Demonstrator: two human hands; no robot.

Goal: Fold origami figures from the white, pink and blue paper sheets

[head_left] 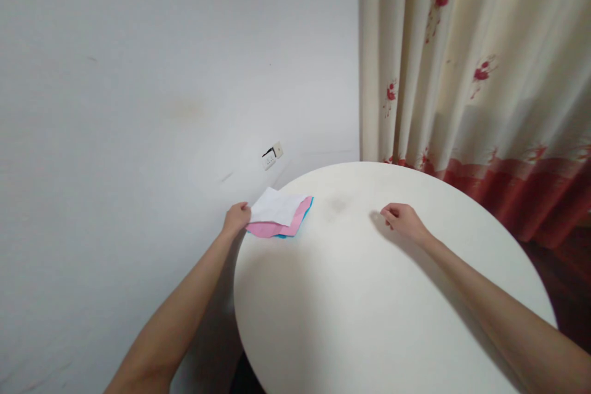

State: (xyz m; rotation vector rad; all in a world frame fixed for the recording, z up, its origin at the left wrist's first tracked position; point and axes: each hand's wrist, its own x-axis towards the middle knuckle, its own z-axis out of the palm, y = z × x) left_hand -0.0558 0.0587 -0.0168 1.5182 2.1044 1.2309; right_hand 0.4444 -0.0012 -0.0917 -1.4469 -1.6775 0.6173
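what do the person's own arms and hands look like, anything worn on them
Both the left hand and the right hand are human and ungloved. The left forearm and right forearm are bare, with no sleeve, watch or bracelet showing. The fingers are too small to rule out rings.

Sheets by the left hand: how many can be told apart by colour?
3: white sheet on top, pink layer beneath, blue layer lowest, showing along the edge; more may be hidden.

A round white table stands beside a scuffed pale wall and red-flowered cream curtains.
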